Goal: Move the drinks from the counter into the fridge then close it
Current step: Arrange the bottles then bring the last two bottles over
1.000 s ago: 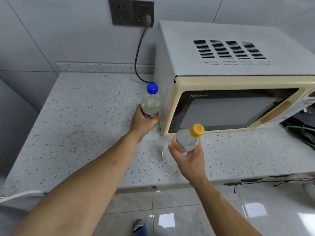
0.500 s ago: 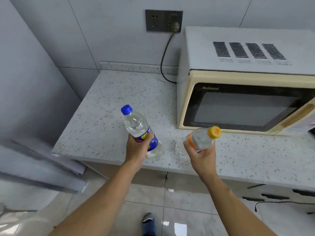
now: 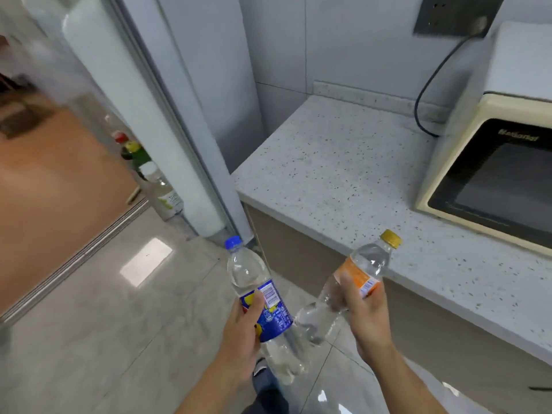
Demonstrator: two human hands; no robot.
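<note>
**Both bottles off the worktop, fridge to the left**

Since the earlier frame, both bottles have left the worktop (image 3: 343, 180) and swung toward the open fridge (image 3: 143, 121), which lies left of both hands. Left hand (image 3: 243, 333), nearer the fridge, grips the blue bottle (image 3: 260, 297) neck-up. Right hand (image 3: 364, 312) grips the orange bottle (image 3: 355, 282), its neck tilted away from the fridge.

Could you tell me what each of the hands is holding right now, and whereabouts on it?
The left hand grips the blue-capped bottle around its labelled middle. The right hand grips the yellow-capped bottle around its middle, at the orange label's lower edge.
</note>
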